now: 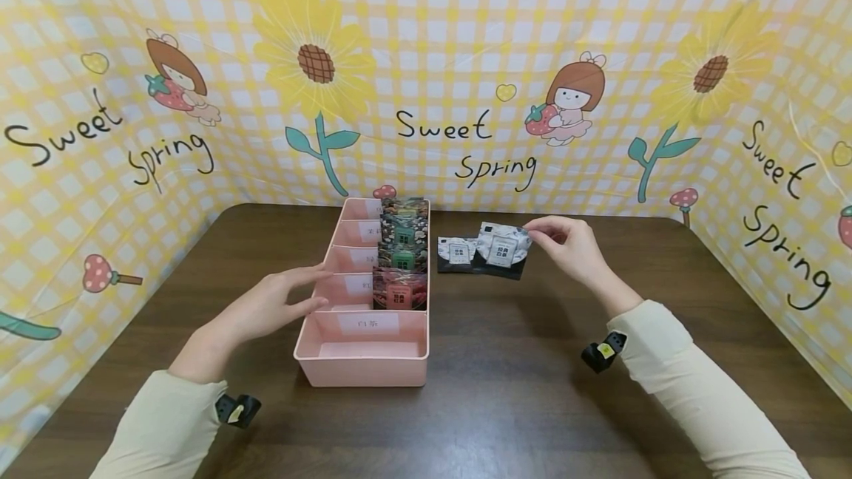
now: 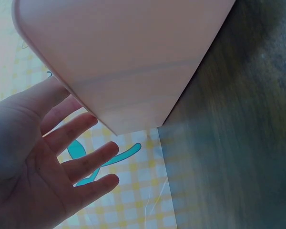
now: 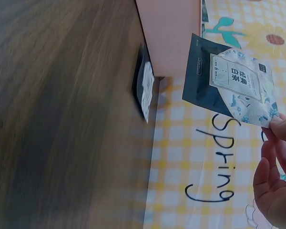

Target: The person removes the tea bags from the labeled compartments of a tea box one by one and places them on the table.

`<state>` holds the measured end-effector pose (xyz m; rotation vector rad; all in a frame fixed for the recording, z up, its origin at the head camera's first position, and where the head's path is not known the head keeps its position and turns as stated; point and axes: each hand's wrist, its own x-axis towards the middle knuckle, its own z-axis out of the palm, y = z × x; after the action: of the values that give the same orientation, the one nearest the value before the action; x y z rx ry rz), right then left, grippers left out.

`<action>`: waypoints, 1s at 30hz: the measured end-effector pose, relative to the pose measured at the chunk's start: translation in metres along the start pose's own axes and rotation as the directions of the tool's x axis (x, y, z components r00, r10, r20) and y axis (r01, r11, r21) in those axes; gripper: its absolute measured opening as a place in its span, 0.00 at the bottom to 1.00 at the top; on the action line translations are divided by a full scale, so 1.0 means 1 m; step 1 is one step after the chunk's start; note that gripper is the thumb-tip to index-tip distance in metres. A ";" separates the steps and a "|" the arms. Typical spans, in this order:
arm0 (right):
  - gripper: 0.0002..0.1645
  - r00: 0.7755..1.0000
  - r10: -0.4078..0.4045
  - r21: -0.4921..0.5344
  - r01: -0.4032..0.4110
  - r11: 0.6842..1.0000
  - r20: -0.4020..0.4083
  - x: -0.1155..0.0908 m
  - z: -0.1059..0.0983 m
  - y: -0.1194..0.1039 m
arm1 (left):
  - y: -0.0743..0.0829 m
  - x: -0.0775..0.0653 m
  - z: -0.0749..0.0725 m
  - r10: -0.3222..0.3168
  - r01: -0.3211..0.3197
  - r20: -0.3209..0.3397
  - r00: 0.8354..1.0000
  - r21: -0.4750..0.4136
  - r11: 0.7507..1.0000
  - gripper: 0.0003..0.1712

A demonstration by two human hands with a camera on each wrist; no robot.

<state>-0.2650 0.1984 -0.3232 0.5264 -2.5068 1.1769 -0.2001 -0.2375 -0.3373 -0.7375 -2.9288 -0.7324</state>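
Observation:
In the head view, my right hand [image 1: 566, 242] pinches a white-and-black tea bag sachet [image 1: 504, 246] by its upper right corner. The right wrist view shows this sachet [image 3: 229, 81] lifted above the tabletop. Another similar sachet [image 1: 458, 251] lies flat beside the pink divided box [image 1: 362, 372], partly behind the held one. My left hand [image 1: 269, 301] rests at the box's left rim, thumb and forefinger reaching over it. Its other fingers [image 2: 93, 160] stretch loosely outside the wall. Red sachets [image 1: 399, 293] and green sachets [image 1: 403, 257] stand in the box's rear compartments.
White labels mark the compartments; the front one, with its label [image 1: 367, 324], holds no sachet. The dark wooden table [image 1: 506, 405] meets a yellow checked cloth [image 1: 426, 58] at the back and sides.

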 end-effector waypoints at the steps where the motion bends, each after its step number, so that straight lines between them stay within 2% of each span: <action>1: 0.10 1.000 0.011 -0.002 -0.011 1.000 0.003 0.001 -0.001 0.001 | 0.000 0.000 0.000 -0.001 0.001 0.001 1.000 0.000 1.000 0.27; 8: 0.11 0.999 0.041 -0.020 -0.041 0.999 0.015 0.006 -0.002 0.023 | 0.001 0.000 0.000 0.004 -0.004 0.000 1.000 0.003 1.000 0.27; 21: 0.10 0.997 0.075 -0.076 -0.073 0.994 0.031 0.013 -0.005 0.042 | 0.004 -0.002 -0.002 0.022 -0.022 -0.006 1.000 0.004 1.000 0.26; 30: 0.10 0.995 0.087 -0.085 -0.083 0.993 0.044 0.021 -0.005 0.053 | 0.001 0.000 0.000 0.004 -0.004 0.003 1.000 0.003 1.000 0.26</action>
<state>-0.3069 0.2297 -0.3469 0.4344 -2.6294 1.0960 -0.1995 -0.2368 -0.3370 -0.7442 -2.9300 -0.7268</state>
